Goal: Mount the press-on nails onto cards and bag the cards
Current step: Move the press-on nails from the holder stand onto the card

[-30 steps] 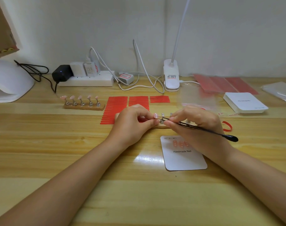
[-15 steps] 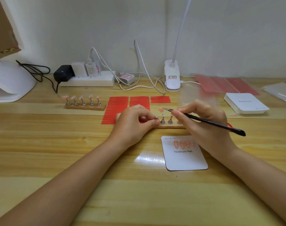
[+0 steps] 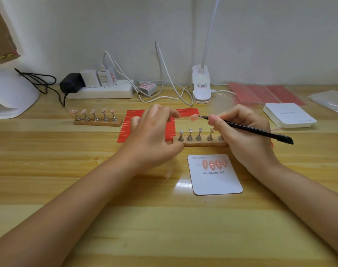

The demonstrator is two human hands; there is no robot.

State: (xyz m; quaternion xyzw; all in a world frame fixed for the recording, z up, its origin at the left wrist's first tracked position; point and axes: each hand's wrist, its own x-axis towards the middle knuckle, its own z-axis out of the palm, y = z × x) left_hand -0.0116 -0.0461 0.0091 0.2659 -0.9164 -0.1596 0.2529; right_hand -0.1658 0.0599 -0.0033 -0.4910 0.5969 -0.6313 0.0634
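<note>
Head view: right hand (image 3: 247, 135) grips the tweezers (image 3: 245, 128), their tip holding a pink nail (image 3: 193, 117) in the air above the empty stand (image 3: 200, 141). Left hand (image 3: 150, 137) hovers blurred beside it, fingers relaxed, holding nothing. The card (image 3: 216, 180), four nails mounted, lies on the bench (image 3: 164, 228) just below.

Left hand (image 3: 151, 137) hovers, fingers loosely spread — right hand (image 3: 247, 138) pinches a tool.

Press-on nail (image 3: 193, 117) — pink, held at tweezer tip above the stand. White card (image 3: 216, 175) — flat on table, four pink nails mounted.
</note>
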